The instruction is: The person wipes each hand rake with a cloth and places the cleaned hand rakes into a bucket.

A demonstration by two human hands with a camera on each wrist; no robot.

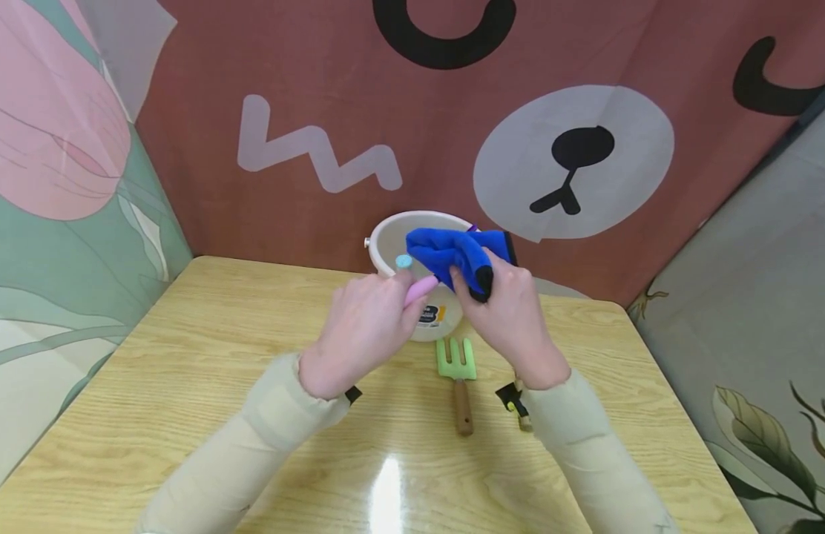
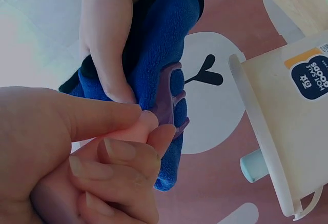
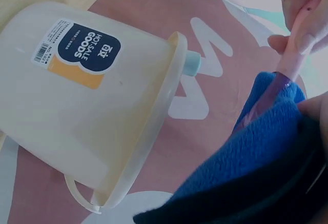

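My left hand (image 1: 366, 322) grips the pink handle (image 1: 422, 288) of a small garden fork, whose purple tines (image 2: 166, 93) show against a blue cloth in the left wrist view. The cloth (image 1: 446, 251) has black edging and is bunched around the fork's head. With thumb and fingers my right hand (image 1: 511, 311) holds the cloth from the other side, close to where handle and head meet. Both hands are raised in front of a white bucket (image 1: 379, 252), covering part of it in the head view.
From the bucket's rim pokes a light blue handle end (image 3: 192, 63). A green garden fork with a wooden handle (image 1: 461, 397) lies on the wooden table (image 1: 306, 460) before it. Near my right wrist lies a partly hidden wooden piece (image 1: 525, 423). Printed curtains stand around the table.
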